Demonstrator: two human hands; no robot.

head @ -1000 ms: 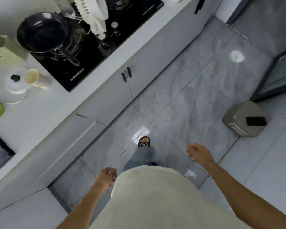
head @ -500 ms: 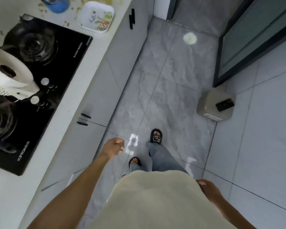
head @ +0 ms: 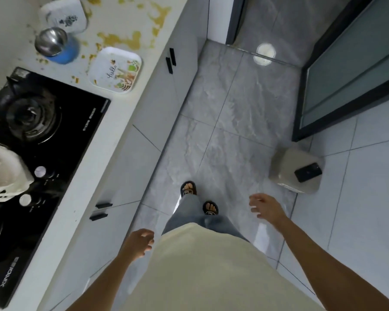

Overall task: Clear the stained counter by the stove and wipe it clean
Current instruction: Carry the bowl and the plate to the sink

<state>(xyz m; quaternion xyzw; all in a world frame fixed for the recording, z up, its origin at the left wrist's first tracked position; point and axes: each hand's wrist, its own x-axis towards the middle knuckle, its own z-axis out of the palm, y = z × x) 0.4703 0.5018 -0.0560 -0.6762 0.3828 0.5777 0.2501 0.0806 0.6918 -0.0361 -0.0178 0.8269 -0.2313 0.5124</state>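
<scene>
My bare left hand [head: 139, 243] hung low beside my pale shirt, fingers loosely curled and holding nothing; my bare right hand [head: 264, 206] swung out over the grey floor tiles [head: 234, 135], fingers spread wide and empty too; both sandalled feet pointed along the cabinets. Up and to my left ran the black glass gas stove [head: 54, 153] set in the white counter [head: 130, 113]; beyond its far end lay the stained stretch, running lengthwise away from me, yellow-brown splatter [head: 121, 39] all over it; on it sat a square white plate with a leaf print [head: 116, 70] just past the stove, then a blue cup with a steel lid [head: 54, 47], then a second square white dish [head: 63, 15] farthest off. My left hand was the nearer one, on the counter side, though well short of the plate. Half a second earlier only the near plate and cup showed at the frame's top; now the whole mess had come into view, and my right hand had swung forward from my hip.
</scene>
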